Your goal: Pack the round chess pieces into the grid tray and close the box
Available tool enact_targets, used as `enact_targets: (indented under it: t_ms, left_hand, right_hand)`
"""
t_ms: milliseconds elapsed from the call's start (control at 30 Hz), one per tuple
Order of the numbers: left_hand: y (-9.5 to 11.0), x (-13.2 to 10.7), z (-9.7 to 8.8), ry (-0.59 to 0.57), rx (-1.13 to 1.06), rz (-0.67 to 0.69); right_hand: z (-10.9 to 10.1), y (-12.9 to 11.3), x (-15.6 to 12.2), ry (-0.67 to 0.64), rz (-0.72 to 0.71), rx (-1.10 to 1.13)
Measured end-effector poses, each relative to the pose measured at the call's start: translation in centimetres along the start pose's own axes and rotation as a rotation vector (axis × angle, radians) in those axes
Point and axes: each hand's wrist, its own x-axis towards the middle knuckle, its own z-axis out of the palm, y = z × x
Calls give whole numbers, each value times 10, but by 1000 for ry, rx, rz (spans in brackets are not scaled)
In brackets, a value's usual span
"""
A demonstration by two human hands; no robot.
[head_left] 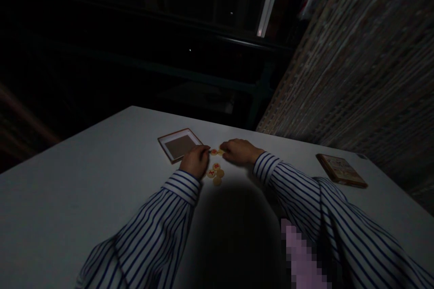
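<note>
My left hand point(194, 160) and my right hand point(239, 151) rest close together on a white table point(84, 180), both in striped sleeves. Small round wooden discs point(216, 174) with red marks lie in a loose group between and just below the hands. My left hand's fingers are curled and pinch a disc point(214, 151) at their tips. My right hand's fingers are curled round another pale disc point(221, 152) right beside it. A square framed board point(179, 144) lies flat just beyond my left hand.
A flat brown box point(341, 170) lies near the table's right edge. A brick wall point(356, 63) rises on the right. The room behind the table is dark, with a pale bar point(269, 0) high up. A dark shadow covers the near table.
</note>
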Motion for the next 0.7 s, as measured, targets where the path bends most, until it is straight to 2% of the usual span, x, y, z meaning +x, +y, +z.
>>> enact_targets:
  t_ms: [167,533,633,700]
  left_hand:
    - [-1,-2,3,33,-20,56]
    - [-2,-2,1,41,-50,22]
    - [-2,-3,0,46,-62,8]
    - [-2,-3,0,56,-75,4]
  right_hand:
    - [3,-4,7,-21,-9,-24]
    - [10,-4,10,4,-24,-32]
    - [10,-1,9,37,-15,27]
    - [9,1,10,57,-19,143]
